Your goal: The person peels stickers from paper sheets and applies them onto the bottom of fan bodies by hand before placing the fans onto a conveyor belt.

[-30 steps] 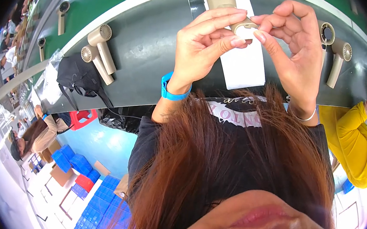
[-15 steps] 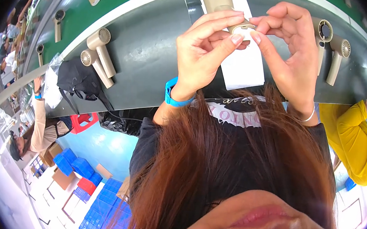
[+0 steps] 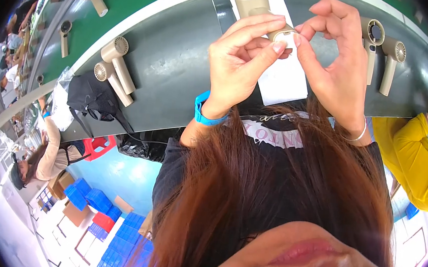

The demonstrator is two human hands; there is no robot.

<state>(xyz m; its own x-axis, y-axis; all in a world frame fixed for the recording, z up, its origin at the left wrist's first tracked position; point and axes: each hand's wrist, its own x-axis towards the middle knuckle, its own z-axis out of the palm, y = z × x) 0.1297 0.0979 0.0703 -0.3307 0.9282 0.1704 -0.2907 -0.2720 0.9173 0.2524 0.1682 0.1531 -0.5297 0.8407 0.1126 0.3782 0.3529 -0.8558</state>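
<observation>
A beige handheld fan (image 3: 251, 3) is gripped by its handle in my left hand (image 3: 246, 60), fingers wrapped around it. Its round head points away from me, and the handle's end faces my right hand. That end shows a pale inner face with a small dark slot. My right hand (image 3: 334, 68) has thumb and index finger pinched together at the handle's edge, the other fingers curled loosely. Whatever lies in this pinch is too small to make out. White paper sheets (image 3: 283, 83) lie on the dark table under both hands.
Two beige fans (image 3: 122, 69) and a black backpack (image 3: 92, 95) are on the table to the left; two more fans (image 3: 393, 60) stand right. Beyond the pale rim, further fans (image 3: 96, 1) lie on a green surface. A yellow-sleeved person (image 3: 415, 156) sits at right, another person (image 3: 50, 144) at left.
The view has tilted slightly. My right fingertips have shifted a little at the handle's end, while my left hand keeps its hold on the fan. The left person's arm has moved.
</observation>
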